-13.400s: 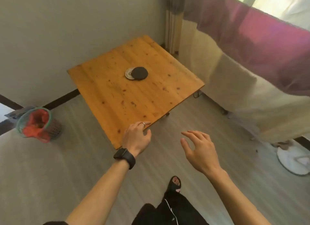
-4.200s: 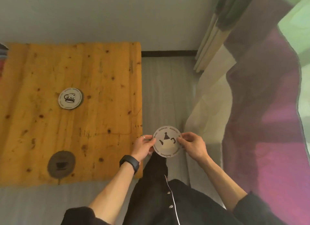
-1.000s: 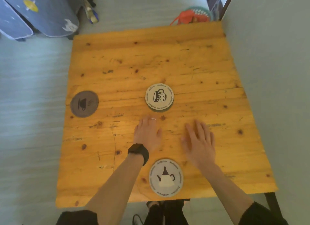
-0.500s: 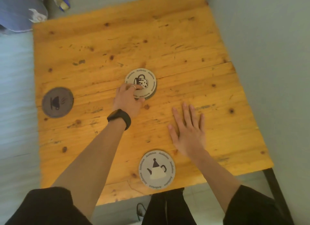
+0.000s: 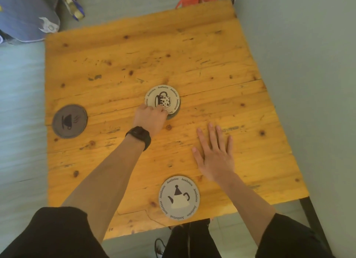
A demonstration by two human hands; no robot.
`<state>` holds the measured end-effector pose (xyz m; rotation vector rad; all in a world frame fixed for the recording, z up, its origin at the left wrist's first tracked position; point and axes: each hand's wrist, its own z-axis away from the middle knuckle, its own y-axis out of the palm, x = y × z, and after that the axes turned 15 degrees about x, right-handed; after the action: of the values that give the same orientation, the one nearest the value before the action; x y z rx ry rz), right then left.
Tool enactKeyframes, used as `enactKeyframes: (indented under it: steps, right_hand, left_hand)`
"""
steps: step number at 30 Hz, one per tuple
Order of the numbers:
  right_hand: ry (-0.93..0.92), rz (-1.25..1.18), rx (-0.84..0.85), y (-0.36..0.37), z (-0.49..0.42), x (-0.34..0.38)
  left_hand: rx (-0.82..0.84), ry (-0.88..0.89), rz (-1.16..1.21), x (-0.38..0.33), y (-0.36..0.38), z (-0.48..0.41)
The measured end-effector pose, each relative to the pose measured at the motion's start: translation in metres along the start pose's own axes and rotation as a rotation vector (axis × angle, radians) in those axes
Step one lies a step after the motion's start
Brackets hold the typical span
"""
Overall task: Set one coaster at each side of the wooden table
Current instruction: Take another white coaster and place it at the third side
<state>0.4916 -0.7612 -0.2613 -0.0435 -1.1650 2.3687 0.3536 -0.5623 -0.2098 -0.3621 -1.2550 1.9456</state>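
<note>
Left hand (image 5: 152,117), a second ago flat, now pinches the mug coaster (image 5: 162,100) at the worktop (image 5: 212,65) centre. Right hand (image 5: 213,152) rests open; coasters at six and nine o'clock are placed.

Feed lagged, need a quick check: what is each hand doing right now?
Left hand: fingers pinching the near edge of the mug coaster at the table's middle.
Right hand: open, flat on the wooden table, holding nothing.

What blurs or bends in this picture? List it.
Head view: wide-angle bend bows the table edges; light is soft, with no glare; the mug coaster print reads sharp, while the floor at left smears and the left hand is slightly soft.
</note>
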Motion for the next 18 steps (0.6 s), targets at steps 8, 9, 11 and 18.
enactKeyframes:
  steps: [8,9,11,18]
  right_hand:
    - [-0.025,-0.025,-0.016,0.0,0.0,-0.002]
    - [-0.032,-0.032,-0.015,0.0,0.0,-0.002]
    - [-0.064,-0.046,-0.007,-0.003,0.001,-0.004]
    - [-0.149,-0.528,0.004,-0.001,0.054,-0.011]
  left_hand:
    - [-0.427,0.047,0.211,-0.028,0.024,0.06]
    - [-0.41,0.071,0.213,-0.039,0.028,0.073]
    - [-0.352,0.091,0.241,-0.062,0.041,0.095]
    - [-0.073,-0.106,1.025,-0.12,0.058,0.135]
